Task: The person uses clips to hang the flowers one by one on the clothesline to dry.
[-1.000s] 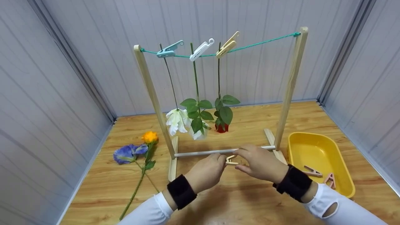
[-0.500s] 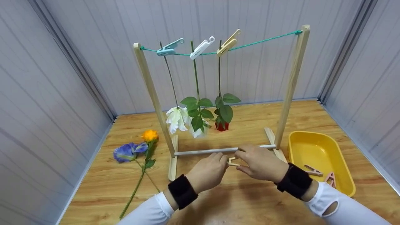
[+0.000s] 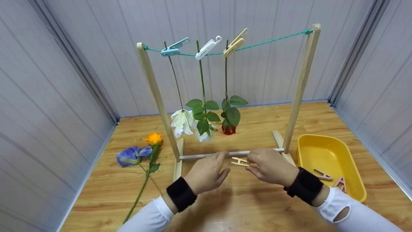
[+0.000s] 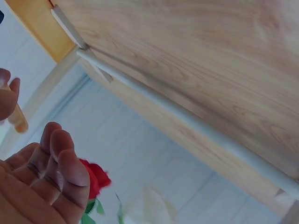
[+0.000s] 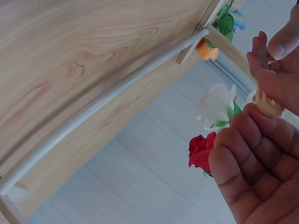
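Over the table, in front of the rack's white crossbar (image 3: 210, 156), my right hand (image 3: 273, 166) pinches a cream clothespin (image 3: 239, 161) between thumb and fingers. The clothespin's forked end points left, toward my left hand (image 3: 206, 172), whose fingers are relaxed and hold nothing. A small gap parts the left fingertips from the clothespin. In the left wrist view, the clothespin's rounded tip (image 4: 19, 122) sticks out from the right fingers.
White flowers (image 3: 182, 122) and a red rose (image 3: 229, 130) hang upside down from a green cord (image 3: 270, 41) by blue, white and yellow clothespins. Orange and purple flowers (image 3: 128, 157) lie at left. A yellow tray (image 3: 317, 158) at right contains pink clothespins (image 3: 323, 175).
My left hand has let go of the cream clothespin and drawn slightly left, its fingers loosening. The right hand still holds the clothespin, nearly in the same place.
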The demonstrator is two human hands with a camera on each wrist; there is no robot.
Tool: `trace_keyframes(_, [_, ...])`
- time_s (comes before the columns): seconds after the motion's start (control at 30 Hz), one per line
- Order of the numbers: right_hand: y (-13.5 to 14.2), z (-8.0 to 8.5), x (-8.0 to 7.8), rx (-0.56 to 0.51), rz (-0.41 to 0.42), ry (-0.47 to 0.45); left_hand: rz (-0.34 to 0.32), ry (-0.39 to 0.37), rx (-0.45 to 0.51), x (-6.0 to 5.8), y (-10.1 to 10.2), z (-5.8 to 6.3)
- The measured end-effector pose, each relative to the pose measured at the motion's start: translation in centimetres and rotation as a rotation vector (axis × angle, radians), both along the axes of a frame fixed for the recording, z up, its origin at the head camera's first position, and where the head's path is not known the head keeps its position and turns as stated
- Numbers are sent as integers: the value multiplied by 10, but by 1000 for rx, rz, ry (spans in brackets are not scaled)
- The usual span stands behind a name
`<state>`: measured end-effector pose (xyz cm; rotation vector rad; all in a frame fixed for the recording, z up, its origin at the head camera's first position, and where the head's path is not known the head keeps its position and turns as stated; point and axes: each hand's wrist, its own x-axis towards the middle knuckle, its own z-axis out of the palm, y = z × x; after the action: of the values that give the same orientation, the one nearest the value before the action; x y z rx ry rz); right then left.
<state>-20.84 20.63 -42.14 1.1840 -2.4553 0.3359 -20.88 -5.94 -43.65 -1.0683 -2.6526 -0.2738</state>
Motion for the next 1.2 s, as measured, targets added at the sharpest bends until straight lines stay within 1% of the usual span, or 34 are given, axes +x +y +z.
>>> trace_keyframes(0.17, [3,1,-1,-37,-3,18,53,-78,50,-3,-21,8])
trace_keyframes(0.23, [4,1,-2,-43,-4,23,84,-116,77,-5,-30,14])
trace_keyframes(0.37, [6,0,-3,-49,-4,23,153,-206,164,-9,-53,28])
trace_keyframes(0.5, [9,0,-3,-56,-12,13,235,-226,237,-17,-84,39])
trace_keyframes(0.6, [11,-1,-3,-58,-23,5,301,-214,257,-24,-113,41])
trace_keyframes(0.7, [13,-2,-3,-58,-22,22,355,-238,247,-28,-141,37])
trace_keyframes(0.8, [13,-3,-5,-65,-13,49,395,-291,188,-30,-167,30])
trace_keyframes(0.9, [14,-4,-5,-72,-6,70,423,-341,116,-31,-186,22])
trace_keyframes(1.0, [14,-4,-6,-67,-6,80,450,-369,85,-30,-199,11])
trace_keyframes(1.1, [14,-5,-6,-47,-15,87,483,-396,82,-28,-209,0])
trace_keyframes(1.2, [15,-5,-5,-28,-24,84,514,-444,83,-26,-215,-9])
